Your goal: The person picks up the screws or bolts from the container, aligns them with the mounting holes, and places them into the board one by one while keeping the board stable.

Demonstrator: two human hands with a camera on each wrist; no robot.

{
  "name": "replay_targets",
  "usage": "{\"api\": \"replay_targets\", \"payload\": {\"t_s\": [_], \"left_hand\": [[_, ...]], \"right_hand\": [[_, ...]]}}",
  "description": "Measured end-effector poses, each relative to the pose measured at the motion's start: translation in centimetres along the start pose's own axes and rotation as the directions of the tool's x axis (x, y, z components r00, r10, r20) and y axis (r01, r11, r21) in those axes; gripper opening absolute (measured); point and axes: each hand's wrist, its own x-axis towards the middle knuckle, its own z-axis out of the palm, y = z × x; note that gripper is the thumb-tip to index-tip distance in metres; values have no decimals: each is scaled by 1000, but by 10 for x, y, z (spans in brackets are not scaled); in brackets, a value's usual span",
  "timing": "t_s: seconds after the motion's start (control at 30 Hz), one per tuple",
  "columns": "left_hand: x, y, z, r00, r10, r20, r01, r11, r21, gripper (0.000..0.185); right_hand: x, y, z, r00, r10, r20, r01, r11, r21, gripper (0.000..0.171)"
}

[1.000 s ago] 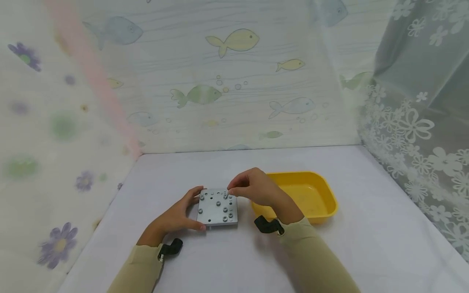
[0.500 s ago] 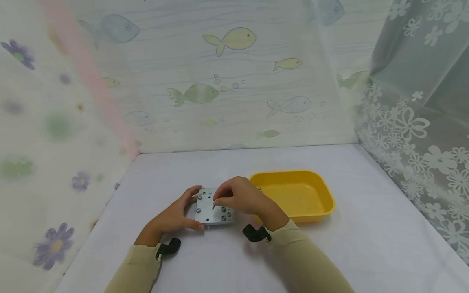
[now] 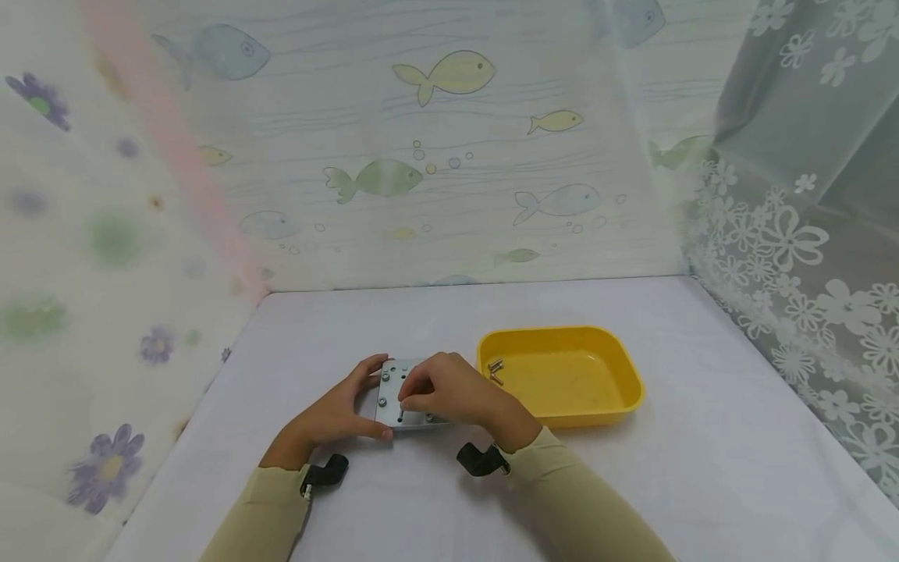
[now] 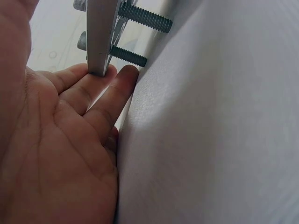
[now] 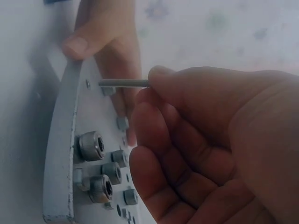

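A square grey metal plate [image 3: 390, 388] with several socket-head screws [image 5: 91, 145] in it lies on the white table, left of centre. My left hand [image 3: 372, 400] grips its left side, thumb [image 5: 77, 44] on the near edge and fingers at the far edge. In the left wrist view the plate [image 4: 100, 32] stands raised on threaded screw ends [image 4: 145, 18], with my fingers [image 4: 93, 93] under its edge. My right hand [image 3: 406, 403] is over the plate and pinches a thin screw [image 5: 124, 83], whose tip meets a hole near the plate's edge.
A yellow tray [image 3: 618, 406] sits just right of the plate, with two or three loose screws [image 3: 495, 369] in its left corner. Patterned curtains close in the table at the back, left and right. Black wrist-camera mounts [image 3: 481, 460] lie near both cuffs.
My right hand has moved left and nearer across the plate, from its far right corner to its near left part, carrying the screw. The tray's loose screws are now uncovered. The left hand stays.
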Motion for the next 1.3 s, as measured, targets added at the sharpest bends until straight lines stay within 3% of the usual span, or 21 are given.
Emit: {"api": "replay_targets", "payload": {"t_s": [0.4,1.1,1.3], "left_hand": [[2,-1,-1,999,37,13,-36,999,-30,123],[0,-3,-1,1000,31,8,-31,999,-21,123],[1,-3,0,999,42,9,-42,999,-31,122]], "right_hand": [[2,-1,6,1000,-20,16,21,999,-35,5],[3,-2,16,1000,7,29,-5,998,-67,6],[3,1,20,1000,-18,17,20,991,-134,2]]}}
